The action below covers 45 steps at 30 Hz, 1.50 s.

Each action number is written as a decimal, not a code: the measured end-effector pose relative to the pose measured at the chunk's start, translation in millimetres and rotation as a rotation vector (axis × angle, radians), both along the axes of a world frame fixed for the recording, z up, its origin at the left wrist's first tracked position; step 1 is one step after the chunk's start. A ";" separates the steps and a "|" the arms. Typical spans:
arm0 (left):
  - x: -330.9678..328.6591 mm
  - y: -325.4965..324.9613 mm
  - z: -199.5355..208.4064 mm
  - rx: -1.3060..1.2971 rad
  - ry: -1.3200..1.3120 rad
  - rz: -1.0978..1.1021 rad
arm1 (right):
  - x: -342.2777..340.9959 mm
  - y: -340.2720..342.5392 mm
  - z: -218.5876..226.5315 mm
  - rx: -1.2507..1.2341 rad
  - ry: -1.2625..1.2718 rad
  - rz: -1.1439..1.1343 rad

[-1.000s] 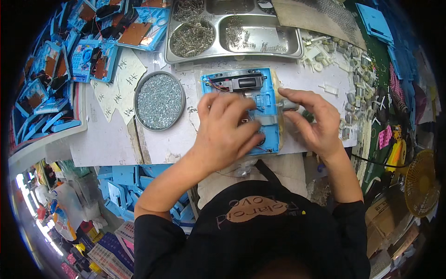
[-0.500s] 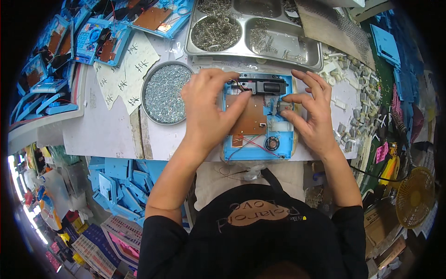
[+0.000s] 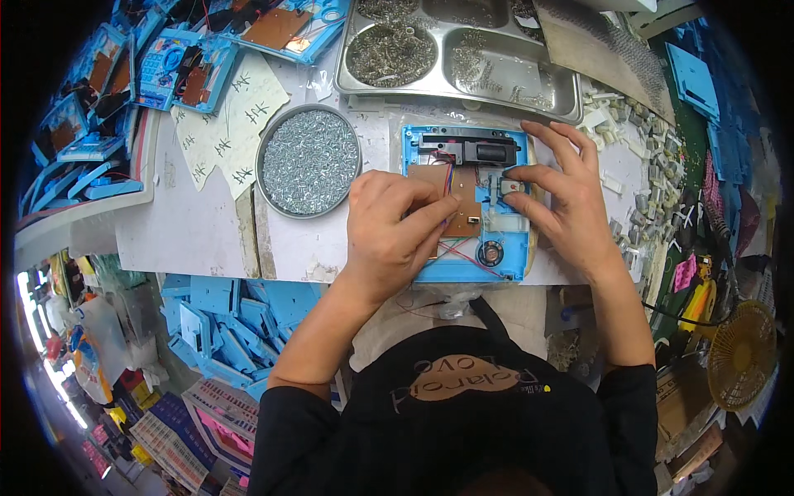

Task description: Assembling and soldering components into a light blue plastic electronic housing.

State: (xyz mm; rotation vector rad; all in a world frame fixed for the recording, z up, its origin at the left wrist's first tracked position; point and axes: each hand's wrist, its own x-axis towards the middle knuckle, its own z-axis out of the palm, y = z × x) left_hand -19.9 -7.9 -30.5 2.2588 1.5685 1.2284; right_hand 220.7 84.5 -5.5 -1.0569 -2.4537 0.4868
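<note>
Nearest, blue plastic panels lie heaped below the white table on the left, and a yellow fan stands on the right. On the table, close to its near edge and between the two hands, lies an open blue casing. A round speaker sits in its near right part. The left hand is over the casing's left side, thumb and fingertips drawn together in a narrow pinch on coloured wires, above a brown circuit board. The right hand comes over the right side, thumb and index finger closed around a small grey block, the other fingers spread. Beyond it, a black housing lies along the casing's far edge. Left of the casing is a round dish of screws. Farthest, a steel tray holds springs.
</note>
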 end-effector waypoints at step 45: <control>34.3 41.5 27.1 -0.268 -0.255 -0.045 | -14.3 8.8 -13.4 -0.164 0.471 0.020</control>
